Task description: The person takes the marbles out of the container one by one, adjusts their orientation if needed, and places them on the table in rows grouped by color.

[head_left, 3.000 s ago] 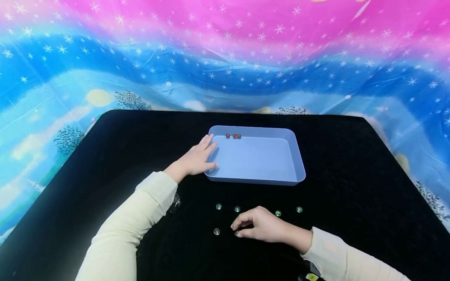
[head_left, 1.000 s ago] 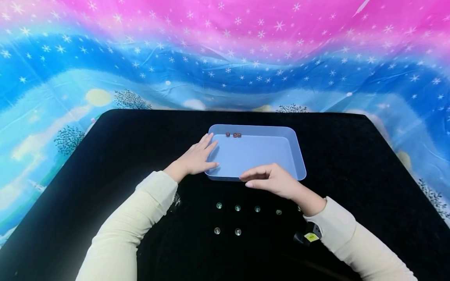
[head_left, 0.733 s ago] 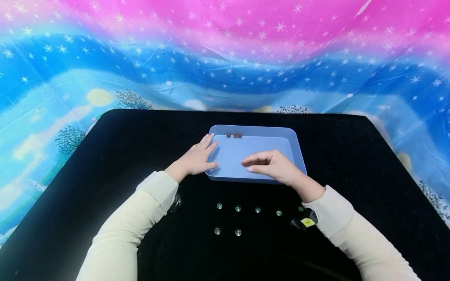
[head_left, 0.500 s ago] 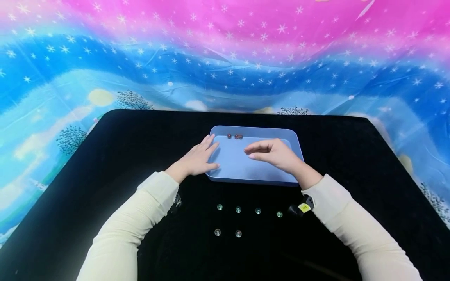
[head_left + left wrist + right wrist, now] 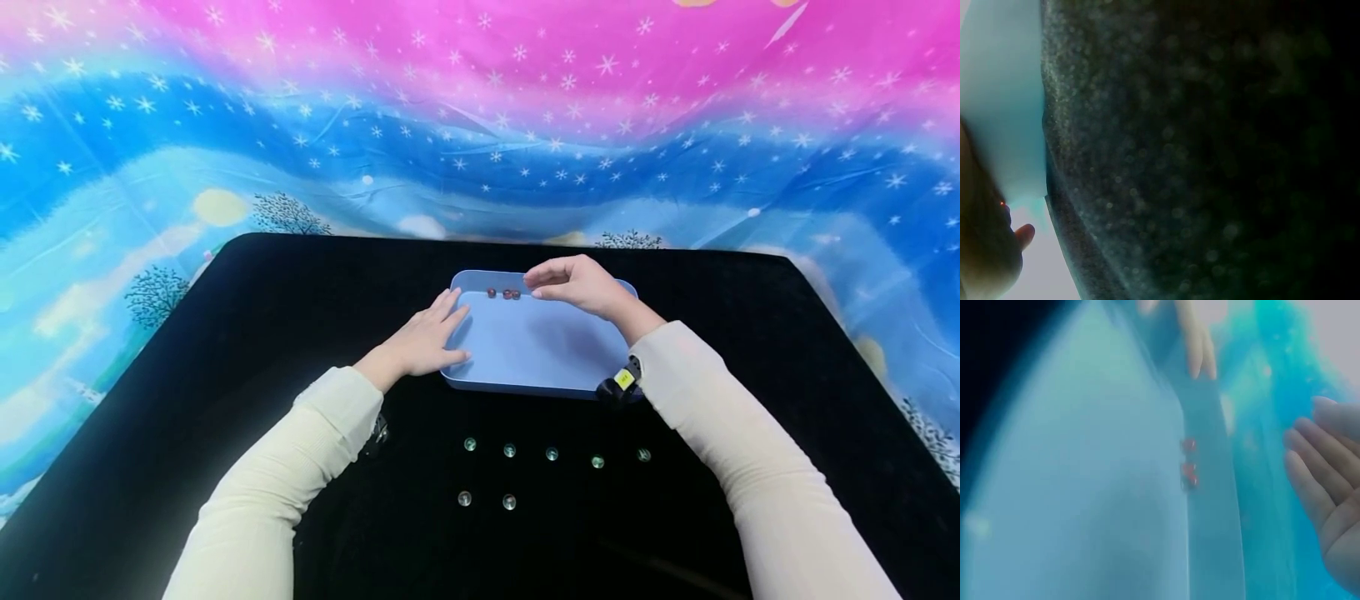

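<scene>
A shallow blue tray [image 5: 540, 350] stands on the black-covered table. My left hand [image 5: 422, 337] rests at its left rim, fingers spread and thumb over the inside. Above the tray's far side hovers my right hand [image 5: 581, 287], its fingers loosely bent. The right wrist view shows the palm of that right hand [image 5: 1335, 494] with nothing in it. Three small reddish marbles [image 5: 491, 293] lie along the tray's far wall, just left of the right fingertips. In front of the tray, clear marbles with coloured cores form two rows: several in the back row [image 5: 552, 454], two in the front row [image 5: 509, 502].
Black cloth [image 5: 300, 300] covers the table out to its edges. Behind it hangs a pink and blue curtain [image 5: 480, 150] with a snowflake print. A wrist camera [image 5: 618, 383] on the right arm overlaps the tray's near right corner in the head view.
My right hand has let go of a clear marble in the front row and moved forward over the tray to its far side. My left hand has stayed at the rim.
</scene>
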The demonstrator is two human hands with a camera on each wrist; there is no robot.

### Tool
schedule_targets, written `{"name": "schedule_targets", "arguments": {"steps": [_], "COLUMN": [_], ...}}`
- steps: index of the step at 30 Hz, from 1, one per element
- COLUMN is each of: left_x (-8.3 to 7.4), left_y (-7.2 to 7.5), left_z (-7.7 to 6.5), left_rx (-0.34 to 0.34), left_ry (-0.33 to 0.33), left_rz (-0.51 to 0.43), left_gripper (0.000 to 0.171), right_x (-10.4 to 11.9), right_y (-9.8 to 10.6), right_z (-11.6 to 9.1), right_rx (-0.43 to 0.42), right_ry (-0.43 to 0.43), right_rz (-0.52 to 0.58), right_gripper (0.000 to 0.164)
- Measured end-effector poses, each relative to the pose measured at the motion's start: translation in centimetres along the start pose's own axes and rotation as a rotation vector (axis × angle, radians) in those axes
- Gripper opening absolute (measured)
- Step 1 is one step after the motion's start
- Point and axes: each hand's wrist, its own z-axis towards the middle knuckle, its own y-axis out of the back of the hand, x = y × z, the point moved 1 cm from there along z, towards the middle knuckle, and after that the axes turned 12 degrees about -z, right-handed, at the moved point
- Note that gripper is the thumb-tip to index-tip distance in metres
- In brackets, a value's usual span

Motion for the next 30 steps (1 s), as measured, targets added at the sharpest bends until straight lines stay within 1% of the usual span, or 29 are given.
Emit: {"name": "schedule_targets", "arguments": {"steps": [4,7,14,17,23,30], "left_x": [0.0,-0.1,0.0,0.0,0.0,0.0], "left_y": [0.0,-0.1,-0.2,-0.2,-0.1,0.0], "left_z": [0.0,-0.1,0.0,0.0,0.1,0.2], "left_rx": [-0.001,0.0,0.01,0.015,0.01,0.015], "left_ry": [0.002,0.004,0.021,0.028,0.028,0.033], "left_rz": [0.007,0.011,-0.002,-0.005,-0.009,-0.008], "left_gripper": [0.074,0.074,0.074,0.073,0.073,0.073], "right_x": [-0.4,-0.7,-1.9,-2.3,-2.7,-3.0], "right_y": [0.1,0.0,-0.8,-1.3,-2.0,-2.4], "right_z": [1.5,2.5,4.3,4.8,5.4,6.0], "right_rx": [0.035,0.044,0.054,0.079,0.117,0.165], "right_ry": [-0.035,-0.044,-0.039,-0.034,-0.032,-0.047], "right_rz": [-0.065,-0.09,-0.138,-0.16,-0.155,-0.171], "right_gripper": [0.029,0.029,0.031,0.033,0.039,0.043]}}
